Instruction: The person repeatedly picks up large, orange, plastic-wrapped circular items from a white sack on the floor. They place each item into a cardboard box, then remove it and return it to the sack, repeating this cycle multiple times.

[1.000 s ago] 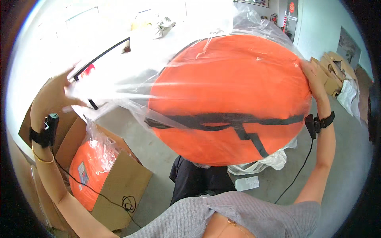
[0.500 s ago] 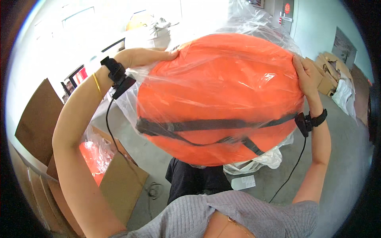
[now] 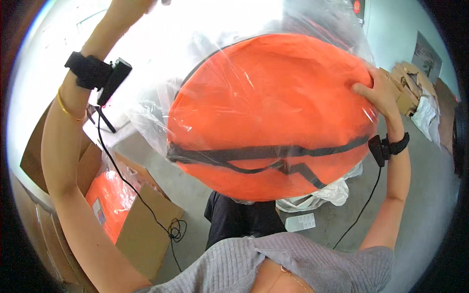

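Observation:
A large round orange fabric bag [image 3: 273, 97] with black straps hangs in front of me, wrapped in a loose clear plastic bag [image 3: 151, 117]. Its right edge is in the grip of my right hand [image 3: 381, 95], the thumb lying on the front face through the plastic. My left hand [image 3: 129, 9] is raised at the upper left, apart from the orange bag. The fingers of that hand are mostly cut off by the top edge; a small dark thing shows near their tips, but whether they hold it cannot be made out.
At lower left stands an open cardboard box [image 3: 151, 229] with another plastic-wrapped orange bag [image 3: 112, 200] inside. White plastic [image 3: 322, 198] and a labelled sheet [image 3: 300, 222] lie on the floor. Flattened cardboard [image 3: 408, 88] leans at the right. Black cables [image 3: 176, 229] trail from both wrists.
My left hand has come off the orange bag's upper left edge and moved up and to the left. My right hand keeps its hold, with the bag turned slightly.

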`<state>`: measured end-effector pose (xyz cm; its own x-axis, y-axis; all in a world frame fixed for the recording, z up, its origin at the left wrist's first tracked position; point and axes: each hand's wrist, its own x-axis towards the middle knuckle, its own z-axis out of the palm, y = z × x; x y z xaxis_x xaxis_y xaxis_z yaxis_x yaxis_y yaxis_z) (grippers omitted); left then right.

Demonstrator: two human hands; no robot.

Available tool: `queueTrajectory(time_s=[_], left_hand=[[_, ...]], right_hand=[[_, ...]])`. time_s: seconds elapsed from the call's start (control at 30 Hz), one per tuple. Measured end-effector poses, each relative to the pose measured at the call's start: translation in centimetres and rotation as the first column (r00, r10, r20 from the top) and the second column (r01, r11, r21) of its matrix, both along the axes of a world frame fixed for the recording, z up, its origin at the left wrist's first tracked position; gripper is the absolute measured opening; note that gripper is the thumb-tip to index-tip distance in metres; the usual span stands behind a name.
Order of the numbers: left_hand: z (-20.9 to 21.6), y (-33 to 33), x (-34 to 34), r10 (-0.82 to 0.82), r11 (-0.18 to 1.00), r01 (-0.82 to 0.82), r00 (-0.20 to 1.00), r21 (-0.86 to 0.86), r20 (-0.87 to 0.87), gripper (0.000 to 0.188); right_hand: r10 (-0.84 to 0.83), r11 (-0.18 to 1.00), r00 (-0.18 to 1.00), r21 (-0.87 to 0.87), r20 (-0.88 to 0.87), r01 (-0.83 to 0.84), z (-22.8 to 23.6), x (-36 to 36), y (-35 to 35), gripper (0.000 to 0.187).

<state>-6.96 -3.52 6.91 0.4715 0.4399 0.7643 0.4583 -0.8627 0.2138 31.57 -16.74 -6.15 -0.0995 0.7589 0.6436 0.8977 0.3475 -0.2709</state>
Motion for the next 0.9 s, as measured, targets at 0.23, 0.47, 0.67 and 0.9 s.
queueTrajectory(time_s=[0.23,0.47,0.67,0.9], left_hand=[[-1.8,-2.0,-7.8,-0.296,0.955,0.292,0.907,0.060,0.298,0.026],[-28.0,-3.8,-16.4,0.002,-0.041,0.527,0.850,-0.849,0.527,0.053],[-47.6,-9.5,-9.0,0.306,-0.565,0.560,0.824,-0.606,0.476,0.057],[-50.3,-9.2,-7.9,0.146,-0.464,0.419,0.905,-0.781,0.399,0.050]], right_hand=[[-0.224,0.962,0.962,0.121,-0.154,0.243,-2.2,0.6,0.2,0.049],[-0.160,0.944,0.986,0.286,-0.050,0.167,-1.2,-0.2,1.6,0.043],[0.282,0.955,0.829,0.227,-0.483,-0.192,-1.2,1.0,5.1,0.048],[-0.117,0.931,0.847,-0.354,-0.518,-0.088,0.8,-4.3,-2.1,0.067]])
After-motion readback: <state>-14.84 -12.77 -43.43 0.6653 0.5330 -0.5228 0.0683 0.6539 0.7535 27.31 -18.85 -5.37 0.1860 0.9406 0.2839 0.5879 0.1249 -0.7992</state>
